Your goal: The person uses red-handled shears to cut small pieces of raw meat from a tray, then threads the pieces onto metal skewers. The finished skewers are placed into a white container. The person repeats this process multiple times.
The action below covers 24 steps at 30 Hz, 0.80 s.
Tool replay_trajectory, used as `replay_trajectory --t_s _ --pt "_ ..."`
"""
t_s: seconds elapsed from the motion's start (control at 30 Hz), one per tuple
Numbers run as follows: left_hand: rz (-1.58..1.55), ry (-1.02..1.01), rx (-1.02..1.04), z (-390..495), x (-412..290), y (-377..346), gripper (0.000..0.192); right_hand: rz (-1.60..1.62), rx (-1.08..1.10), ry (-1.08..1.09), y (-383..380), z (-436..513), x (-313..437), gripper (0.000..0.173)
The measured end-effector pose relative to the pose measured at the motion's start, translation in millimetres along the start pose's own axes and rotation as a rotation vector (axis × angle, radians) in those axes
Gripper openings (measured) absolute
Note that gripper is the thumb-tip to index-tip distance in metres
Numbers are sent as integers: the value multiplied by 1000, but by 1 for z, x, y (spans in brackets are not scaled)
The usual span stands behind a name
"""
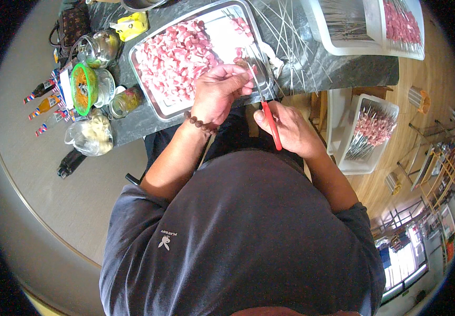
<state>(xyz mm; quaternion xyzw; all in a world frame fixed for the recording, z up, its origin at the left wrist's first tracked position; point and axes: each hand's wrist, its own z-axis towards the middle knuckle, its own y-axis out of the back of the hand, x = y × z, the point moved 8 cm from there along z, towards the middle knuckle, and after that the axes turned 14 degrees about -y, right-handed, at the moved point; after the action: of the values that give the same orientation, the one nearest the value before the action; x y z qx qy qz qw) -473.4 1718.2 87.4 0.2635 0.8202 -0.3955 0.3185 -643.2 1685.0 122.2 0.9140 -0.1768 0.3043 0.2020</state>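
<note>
Over the lower right rim of a metal tray [160, 115] of cut raw meat [172, 59], my left hand [221, 89], with a beaded bracelet at the wrist, pinches a small piece of meat [252, 73]. My right hand [292, 128] is closed around a red-handled metal tool [271, 126]. Its narrow metal part points up towards the left fingertips; whether it is a knife or scissors I cannot tell. Loose metal skewers [290, 43] lie crossed on the dark stone table, right of the tray. A crumpled white cloth or tissue [271, 59] is at the tray's right edge.
A plastic bin [338, 50] at upper right holds bare and meat-loaded skewers. Lower right, another plastic bin [354, 168] holds loaded skewers. Left of the tray are a glass jar [124, 103], a green-rimmed bowl [84, 89], bagged pale food [93, 132], bottles and a yellow packet [132, 27].
</note>
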Motion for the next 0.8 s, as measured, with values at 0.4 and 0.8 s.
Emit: replay_trajectory --t_s 0.4,0.8 --pt "47 5 7 -2 7 2 7 -140 -66 -27 0 1 1 53" --pt "15 82 -24 0 17 12 8 -188 -112 25 3 5 6 65"
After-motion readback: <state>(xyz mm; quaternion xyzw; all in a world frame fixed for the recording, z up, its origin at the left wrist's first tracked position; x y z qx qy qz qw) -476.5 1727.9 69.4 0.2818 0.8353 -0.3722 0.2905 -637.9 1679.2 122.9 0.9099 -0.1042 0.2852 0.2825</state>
